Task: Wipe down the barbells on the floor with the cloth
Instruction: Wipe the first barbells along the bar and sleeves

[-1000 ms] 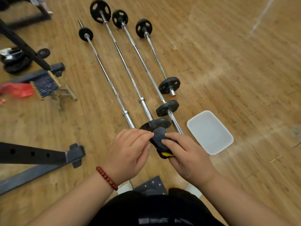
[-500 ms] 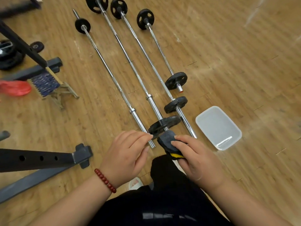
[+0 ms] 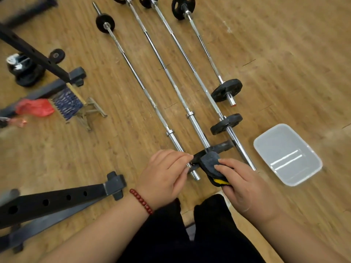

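Several chrome barbells lie side by side on the wooden floor: the leftmost (image 3: 144, 88), a second (image 3: 171, 80), a third (image 3: 191, 73) and a short one (image 3: 207, 52) at the right. My right hand (image 3: 245, 185) grips a dark grey cloth with a yellow patch (image 3: 210, 164) and presses it on the black plate (image 3: 222, 146) at the second bar's near end. My left hand (image 3: 167, 173) has its fingers and thumb curled round the near end of the leftmost barbell, fingertips beside that plate.
A translucent plastic container (image 3: 286, 154) sits on the floor right of the bars. A black rack foot (image 3: 57, 198) lies at the left, with a brush (image 3: 66, 103), a red bag (image 3: 36, 107) and stacked plates (image 3: 24, 73) beyond. My dark trousers (image 3: 190, 234) fill the bottom.
The view has shifted, so the bars sit farther right and higher. My left fingertips have left the cloth and now sit on the leftmost bar's end. My right hand keeps the cloth.
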Action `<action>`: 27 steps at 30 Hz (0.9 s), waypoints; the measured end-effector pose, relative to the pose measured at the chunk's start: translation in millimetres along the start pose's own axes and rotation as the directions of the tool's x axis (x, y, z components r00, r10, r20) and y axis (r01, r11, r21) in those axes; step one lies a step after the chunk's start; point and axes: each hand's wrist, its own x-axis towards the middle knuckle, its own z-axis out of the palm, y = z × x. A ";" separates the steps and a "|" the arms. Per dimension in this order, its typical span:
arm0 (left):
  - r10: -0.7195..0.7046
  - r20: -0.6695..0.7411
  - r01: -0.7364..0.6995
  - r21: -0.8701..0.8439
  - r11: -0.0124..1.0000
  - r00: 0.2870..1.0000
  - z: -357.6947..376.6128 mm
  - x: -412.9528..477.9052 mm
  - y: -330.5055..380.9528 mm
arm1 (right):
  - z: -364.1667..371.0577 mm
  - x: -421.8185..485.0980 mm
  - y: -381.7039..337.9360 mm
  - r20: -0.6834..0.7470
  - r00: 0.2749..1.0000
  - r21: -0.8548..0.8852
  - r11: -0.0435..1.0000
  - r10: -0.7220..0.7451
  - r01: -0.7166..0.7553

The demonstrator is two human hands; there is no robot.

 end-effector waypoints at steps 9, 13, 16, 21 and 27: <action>0.196 0.127 -0.187 -0.078 0.979 0.972 -17.4 16.8 -92.2 | 73.8 36.3 -55.2 -0.164 0.971 0.099 0.983 0.171 -0.156; 0.291 0.127 -0.279 -0.102 0.955 0.948 -21.0 11.0 -127.1 | 98.9 48.0 -90.2 -0.234 0.938 0.099 0.966 0.255 -0.238; 0.351 0.145 -0.336 -0.115 0.935 0.925 -26.2 3.0 -143.6 | 112.9 48.5 -113.7 -0.248 0.917 0.096 0.950 0.312 -0.297; 0.400 0.173 -0.381 -0.133 0.915 0.900 -33.2 -6.7 -149.7 | 121.5 44.3 -140.4 -0.288 0.897 0.046 0.940 0.337 -0.338; 0.413 0.192 -0.396 -0.122 0.910 0.890 -31.0 -15.1 -136.6 | 123.1 36.6 -142.5 -0.307 0.898 0.069 0.948 0.315 -0.309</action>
